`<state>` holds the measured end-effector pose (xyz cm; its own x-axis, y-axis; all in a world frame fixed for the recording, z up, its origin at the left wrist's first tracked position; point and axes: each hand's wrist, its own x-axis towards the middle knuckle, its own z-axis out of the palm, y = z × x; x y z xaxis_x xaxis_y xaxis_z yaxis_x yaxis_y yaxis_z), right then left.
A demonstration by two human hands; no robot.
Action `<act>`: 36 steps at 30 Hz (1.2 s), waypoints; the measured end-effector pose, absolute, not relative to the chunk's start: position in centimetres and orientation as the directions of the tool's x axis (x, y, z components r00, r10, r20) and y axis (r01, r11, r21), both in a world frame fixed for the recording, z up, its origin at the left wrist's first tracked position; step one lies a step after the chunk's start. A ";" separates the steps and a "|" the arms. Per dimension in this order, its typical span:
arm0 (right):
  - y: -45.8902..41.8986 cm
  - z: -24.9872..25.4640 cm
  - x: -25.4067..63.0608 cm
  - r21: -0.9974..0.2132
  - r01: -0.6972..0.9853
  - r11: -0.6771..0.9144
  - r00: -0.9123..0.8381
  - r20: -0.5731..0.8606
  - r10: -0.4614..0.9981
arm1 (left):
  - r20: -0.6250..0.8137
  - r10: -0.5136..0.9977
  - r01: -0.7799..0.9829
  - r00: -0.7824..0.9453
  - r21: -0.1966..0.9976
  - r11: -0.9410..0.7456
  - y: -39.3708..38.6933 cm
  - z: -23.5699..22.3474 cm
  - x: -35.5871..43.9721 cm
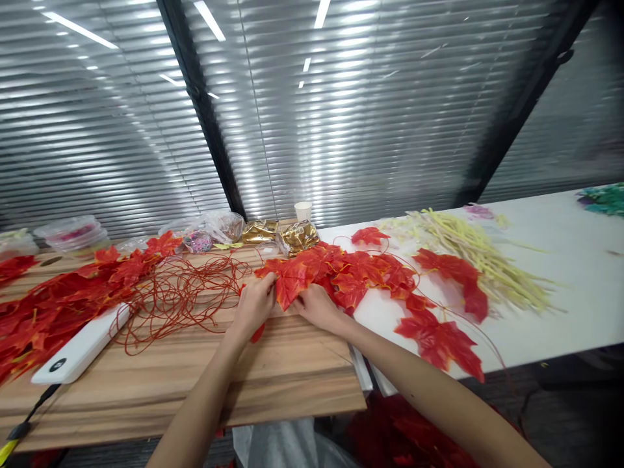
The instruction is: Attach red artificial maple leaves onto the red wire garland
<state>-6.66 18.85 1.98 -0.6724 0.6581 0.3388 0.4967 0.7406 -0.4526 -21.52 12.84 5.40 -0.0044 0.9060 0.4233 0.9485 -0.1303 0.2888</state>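
Between my two hands is a red artificial maple leaf [291,278] with yellow-orange edges, above the wooden table's right part. My left hand [256,300] is closed on the leaf's left edge, and my right hand [316,305] pinches its lower right side. The fingertips are partly hidden, so any cord in them cannot be made out. Just right of the hands lies a heap of red maple leaves [363,272] with thin cord running among them. A loose tangle of thin red cord [182,292] spreads on the wood to the left of my left hand.
At left, more red leaves [53,305] lie beside a white power bank [82,344]. Gold packets [298,237], a paper cup [303,210] and plastic tubs [73,234] line the back. Pale yellow stems [480,260] rest on the white table [575,273]. Blinds stand behind.
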 end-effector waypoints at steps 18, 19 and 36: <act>19.2 1.0 -6.7 -0.396 0.511 0.763 -0.679 0.358 0.641 | 0.456 0.888 0.951 0.060 0.244 -0.189 12.6 5.5 -21.5; 19.2 1.0 -6.7 -0.401 0.519 0.755 -0.680 0.342 0.649 | 0.459 0.887 0.951 0.058 0.244 -0.189 12.6 5.5 -21.4; 19.4 0.4 -6.9 -0.502 0.505 0.702 -0.650 0.314 0.692 | 0.471 0.875 0.960 0.111 0.176 -0.216 12.3 5.8 -21.1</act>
<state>-6.93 19.41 0.40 -0.6503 0.6919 0.3135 0.5050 0.7021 -0.5020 -21.13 12.26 5.83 0.1106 0.8749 0.4714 0.9605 -0.2160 0.1755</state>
